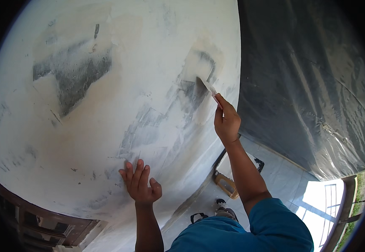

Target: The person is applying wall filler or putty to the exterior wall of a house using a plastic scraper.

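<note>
Remotely, I log the head view from left to right. Far left, low: a brown wooden frame (25, 216) below the curved edge of the pale wall (157, 38). Above it, upper left on the wall, I note a large dark patch (79, 73) with ragged edges.

Lower middle: left hand (141, 185), released, fingers spread and pointing up, set at the wall face beneath grey streaks. Right of it and higher: putty knife (208, 87), at a smaller grey patch (191, 86). The right hand (228, 121) is closed about its handle; the blade projects up and to the left beyond the fingers, its tip toward the wall.

Below the right forearm, I see a tan stool-like object (226, 186) on the pale floor (279, 170). Far right: a dark plastic sheet (300, 80), glossy and creased, and under it a sunlit area (323, 199).

Hidden or unclear, same order: the wooden frame fades into the black lens rim. Left palm faces away from me; I cannot tell how firmly it presses. Most of the knife's handle is covered by the right fingers. Blade contact is uncertain, since a dark shade adjoins its edge. The forearm partly covers the tan object.
</note>
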The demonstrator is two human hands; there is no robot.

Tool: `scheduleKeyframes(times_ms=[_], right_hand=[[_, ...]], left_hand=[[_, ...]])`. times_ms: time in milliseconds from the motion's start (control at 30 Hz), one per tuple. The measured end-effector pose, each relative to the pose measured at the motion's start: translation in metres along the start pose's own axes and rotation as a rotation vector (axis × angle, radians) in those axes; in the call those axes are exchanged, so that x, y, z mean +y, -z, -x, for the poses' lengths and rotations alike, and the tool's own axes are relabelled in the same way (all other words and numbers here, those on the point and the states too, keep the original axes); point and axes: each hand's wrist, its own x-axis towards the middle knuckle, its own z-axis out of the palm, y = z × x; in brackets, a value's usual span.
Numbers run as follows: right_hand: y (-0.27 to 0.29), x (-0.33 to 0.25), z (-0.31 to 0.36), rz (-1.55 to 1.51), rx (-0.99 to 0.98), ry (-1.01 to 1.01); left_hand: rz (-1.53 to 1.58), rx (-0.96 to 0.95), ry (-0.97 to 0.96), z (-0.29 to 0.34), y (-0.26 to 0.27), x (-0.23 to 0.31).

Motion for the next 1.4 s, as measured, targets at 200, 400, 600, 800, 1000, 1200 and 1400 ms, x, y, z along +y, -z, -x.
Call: scheduleKeyframes(times_ms=[200, 400, 600, 800, 1000, 1200, 1400], right_hand=[[0.007, -0.021, 0.125, -0.055, -0.313, 0.162], [0.009, 0.007, -0.007, 0.012, 0.071, -0.028], [0.002, 0.04, 0.023, -0.04, -0.121, 0.019], [0.042, -0.03, 0.192, -0.203, -0.547, -0.116], [0.079, -0.042, 0.193, -0.879, -0.443, -1.373], [0.115, -0.002, 0.194, -0.99, -0.423, -1.593], [0.151, 0.141, 0.29, -0.422, -0.515, -1.744]], left_hand=[[-0.03, -0.003, -0.007, 0.003, 0.002, -0.004], [-0.005, -0.014, -0.018, 0.005, 0.001, -0.006], [-0.01, -0.002, -0.001, 0.006, -0.006, -0.004], [0.022, -0.01, 0.031, 0.004, 0.004, 0.004], [0.18, -0.114, 0.148, 0.059, -0.022, 0.029], [0.429, -0.275, 0.478, 0.104, -0.049, 0.079], [0.618, -0.517, 0.969, 0.185, -0.099, 0.126]])
